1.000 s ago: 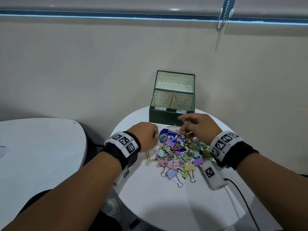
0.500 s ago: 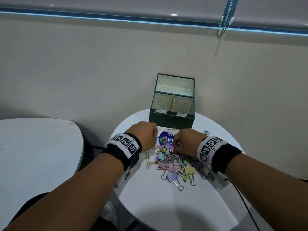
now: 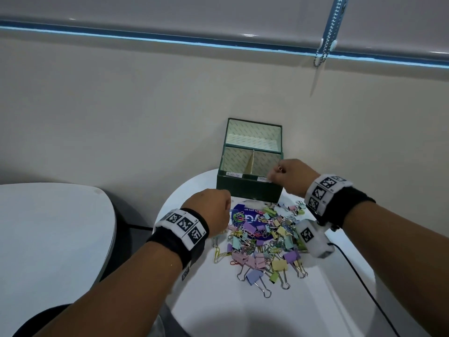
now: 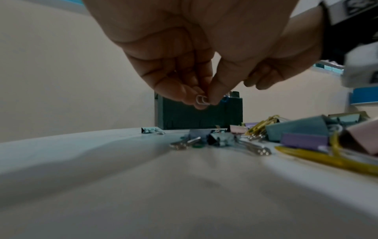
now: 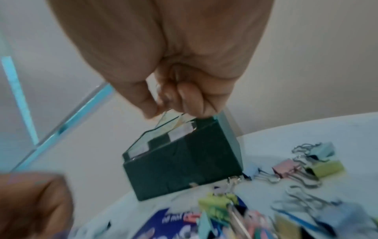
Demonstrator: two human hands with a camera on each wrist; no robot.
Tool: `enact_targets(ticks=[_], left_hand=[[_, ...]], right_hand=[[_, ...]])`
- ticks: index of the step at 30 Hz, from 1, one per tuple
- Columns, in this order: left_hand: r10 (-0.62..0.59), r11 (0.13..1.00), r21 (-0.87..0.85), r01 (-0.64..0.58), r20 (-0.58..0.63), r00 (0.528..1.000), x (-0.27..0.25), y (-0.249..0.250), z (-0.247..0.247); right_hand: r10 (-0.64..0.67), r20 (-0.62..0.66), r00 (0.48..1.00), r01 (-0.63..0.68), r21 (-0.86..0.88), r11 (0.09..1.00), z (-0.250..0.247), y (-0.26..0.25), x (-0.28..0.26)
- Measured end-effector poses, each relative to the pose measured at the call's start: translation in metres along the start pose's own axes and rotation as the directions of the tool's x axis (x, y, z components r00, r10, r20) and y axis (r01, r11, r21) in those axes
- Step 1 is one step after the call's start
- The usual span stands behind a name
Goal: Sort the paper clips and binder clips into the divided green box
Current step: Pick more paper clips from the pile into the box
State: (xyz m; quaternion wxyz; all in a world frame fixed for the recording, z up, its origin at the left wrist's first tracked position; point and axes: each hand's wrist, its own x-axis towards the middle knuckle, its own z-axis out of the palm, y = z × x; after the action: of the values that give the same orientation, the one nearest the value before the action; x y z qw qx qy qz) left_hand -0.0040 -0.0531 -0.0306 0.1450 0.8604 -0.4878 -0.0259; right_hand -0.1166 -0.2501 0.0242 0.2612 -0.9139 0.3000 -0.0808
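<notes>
The green box (image 3: pixel 250 189) stands open at the back of the round white table (image 3: pixel 218 300), with a divider splitting its front part in two. A heap of pastel binder clips and coloured paper clips (image 3: pixel 264 242) lies in front of it. My right hand (image 3: pixel 277 172) hovers over the box's right front corner and pinches a small paper clip (image 3: pixel 280 168); the right wrist view shows the thin paper clip (image 5: pixel 163 113) above the green box (image 5: pixel 184 168). My left hand (image 3: pixel 227 210) is at the heap's left edge, pinching a pale paper clip (image 4: pixel 201 99) just above the table.
A purple printed card (image 3: pixel 245 216) lies under the heap. A second white table (image 3: pixel 48 227) stands to the left with a gap between. The wall is right behind the box. A black cable (image 3: pixel 359 276) runs off the table's right side.
My right hand dipped into the heap, then rose to the box's right front corner with a paper clip. My left hand stayed at the heap's left edge.
</notes>
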Motion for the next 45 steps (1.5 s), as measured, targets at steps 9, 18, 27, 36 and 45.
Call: enact_targets(ticks=[9, 18, 27, 36, 45], left_hand=[[0.03, 0.999, 0.016, -0.03, 0.0, 1.0, 0.004, -0.002, 0.006], [-0.014, 0.993, -0.115, 0.009, -0.042, 0.999, 0.01, -0.004, -0.007], [-0.089, 0.936, -0.351, 0.032, -0.148, 0.985, 0.074, 0.042, -0.043], [-0.137, 0.977, -0.182, 0.115, -0.113, 0.984, 0.123, 0.071, -0.023], [-0.058, 0.983, -0.179, 0.047, -0.056, 0.997, 0.12, 0.068, -0.032]], right_hand=[[0.11, -0.125, 0.986, -0.064, 0.326, 0.943, 0.001, 0.012, 0.038], [0.027, -0.232, 0.972, 0.027, 0.224, 0.974, -0.006, 0.047, -0.019], [0.057, 0.016, 0.998, -0.051, -0.25, 0.967, 0.009, 0.104, -0.041], [0.074, 0.075, 0.994, -0.066, -0.103, 0.992, 0.014, 0.111, -0.037], [0.014, 0.088, 0.996, -0.001, -0.145, 0.989, 0.019, 0.102, -0.034]])
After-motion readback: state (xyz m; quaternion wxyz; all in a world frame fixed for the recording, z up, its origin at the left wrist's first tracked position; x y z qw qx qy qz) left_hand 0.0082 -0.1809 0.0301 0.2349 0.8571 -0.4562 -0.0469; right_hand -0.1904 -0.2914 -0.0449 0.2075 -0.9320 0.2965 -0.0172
